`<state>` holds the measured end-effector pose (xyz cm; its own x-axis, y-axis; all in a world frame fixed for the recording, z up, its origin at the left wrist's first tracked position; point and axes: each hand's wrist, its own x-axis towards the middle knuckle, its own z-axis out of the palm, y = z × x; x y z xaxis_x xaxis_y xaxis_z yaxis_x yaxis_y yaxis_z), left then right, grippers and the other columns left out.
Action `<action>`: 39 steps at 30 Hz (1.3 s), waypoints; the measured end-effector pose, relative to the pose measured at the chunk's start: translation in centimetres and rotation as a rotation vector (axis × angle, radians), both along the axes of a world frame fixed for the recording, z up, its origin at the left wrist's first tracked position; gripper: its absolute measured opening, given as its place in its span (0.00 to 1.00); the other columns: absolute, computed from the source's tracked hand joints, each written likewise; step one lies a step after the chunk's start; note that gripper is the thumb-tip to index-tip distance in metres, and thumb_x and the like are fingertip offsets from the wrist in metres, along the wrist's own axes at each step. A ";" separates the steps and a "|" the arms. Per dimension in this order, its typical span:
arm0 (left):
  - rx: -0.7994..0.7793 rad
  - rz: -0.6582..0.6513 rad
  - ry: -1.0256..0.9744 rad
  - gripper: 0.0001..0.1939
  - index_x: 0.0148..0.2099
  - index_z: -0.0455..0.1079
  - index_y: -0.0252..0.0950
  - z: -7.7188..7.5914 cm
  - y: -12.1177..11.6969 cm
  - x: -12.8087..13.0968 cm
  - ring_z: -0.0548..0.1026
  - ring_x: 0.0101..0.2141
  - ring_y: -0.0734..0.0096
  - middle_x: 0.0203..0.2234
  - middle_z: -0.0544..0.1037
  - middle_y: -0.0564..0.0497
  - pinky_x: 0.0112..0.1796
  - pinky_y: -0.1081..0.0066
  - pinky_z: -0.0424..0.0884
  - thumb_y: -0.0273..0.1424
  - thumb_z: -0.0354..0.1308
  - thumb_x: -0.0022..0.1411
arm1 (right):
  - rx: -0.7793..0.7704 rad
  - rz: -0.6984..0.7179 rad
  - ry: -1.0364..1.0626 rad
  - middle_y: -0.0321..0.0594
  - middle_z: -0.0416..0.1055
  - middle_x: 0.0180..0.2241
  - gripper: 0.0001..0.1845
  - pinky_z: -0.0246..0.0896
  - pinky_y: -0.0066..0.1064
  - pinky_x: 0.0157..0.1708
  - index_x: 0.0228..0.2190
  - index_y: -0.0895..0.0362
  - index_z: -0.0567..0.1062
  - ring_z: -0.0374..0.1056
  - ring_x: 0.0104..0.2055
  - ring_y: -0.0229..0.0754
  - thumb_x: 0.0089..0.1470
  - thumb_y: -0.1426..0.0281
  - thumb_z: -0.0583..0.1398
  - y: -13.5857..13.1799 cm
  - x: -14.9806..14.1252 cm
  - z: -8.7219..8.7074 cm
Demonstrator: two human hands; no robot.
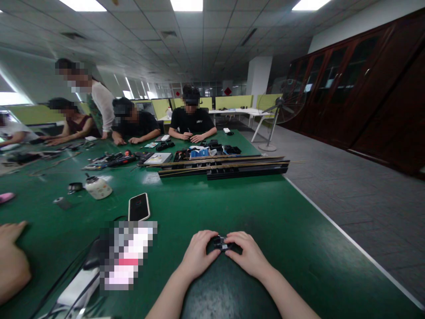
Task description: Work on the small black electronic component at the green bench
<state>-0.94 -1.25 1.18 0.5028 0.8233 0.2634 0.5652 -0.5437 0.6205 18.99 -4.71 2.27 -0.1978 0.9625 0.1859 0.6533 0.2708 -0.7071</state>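
Both my hands meet low in the middle of the head view, over the green table. Between them is a small black part [222, 243] with a light patch on its face; its exact kind is too small to make out. My left hand [200, 251] pinches it from the left, thumb below and fingers curled above. From the other side my right hand [246, 252] grips it in the same way. The fingers cover the part's two ends.
A phone [139, 207] and a power strip [78, 288] with cables lie to the left, near another person's arm [13, 261]. Beyond are a cream jar [98, 188], black rails [245, 170] with thin rods, and tools. Several people sit across the green table [265, 208]; a fan [279, 106] stands right.
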 end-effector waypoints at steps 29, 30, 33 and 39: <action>-0.015 -0.018 0.033 0.20 0.50 0.66 0.41 0.3 -0.2 -0.1 0.68 0.45 0.60 0.43 0.73 0.49 0.46 0.61 0.64 0.29 0.61 0.54 | -0.019 -0.010 0.010 0.38 0.74 0.41 0.14 0.57 0.39 0.46 0.36 0.50 0.74 0.66 0.45 0.46 0.42 0.71 0.63 -0.1 -0.2 0.4; -0.013 -0.017 0.031 0.20 0.50 0.66 0.41 0.3 -0.2 -0.1 0.68 0.45 0.60 0.43 0.73 0.49 0.46 0.61 0.64 0.29 0.60 0.55 | -0.026 -0.017 0.009 0.37 0.74 0.40 0.15 0.57 0.38 0.46 0.36 0.50 0.74 0.66 0.45 0.46 0.42 0.71 0.63 -0.2 -0.2 0.5; -0.006 -0.007 0.020 0.19 0.51 0.64 0.41 0.1 -0.1 -0.1 0.67 0.47 0.59 0.45 0.72 0.48 0.47 0.59 0.64 0.28 0.58 0.56 | -0.047 -0.034 0.009 0.38 0.73 0.40 0.16 0.57 0.38 0.46 0.38 0.50 0.73 0.66 0.45 0.46 0.44 0.70 0.62 -0.2 -0.2 0.5; -0.004 0.024 -0.019 0.20 0.52 0.64 0.40 -0.6 0.1 -0.2 0.65 0.49 0.59 0.47 0.69 0.46 0.50 0.58 0.63 0.24 0.55 0.56 | -0.050 -0.057 0.018 0.39 0.73 0.41 0.15 0.57 0.38 0.46 0.40 0.50 0.73 0.65 0.45 0.47 0.47 0.69 0.61 0.0 -0.1 0.2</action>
<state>-1.12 -1.15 0.61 0.4776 0.8363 0.2692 0.5665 -0.5273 0.6333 18.85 -4.72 2.45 -0.1397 0.9802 0.1405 0.6538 0.1979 -0.7303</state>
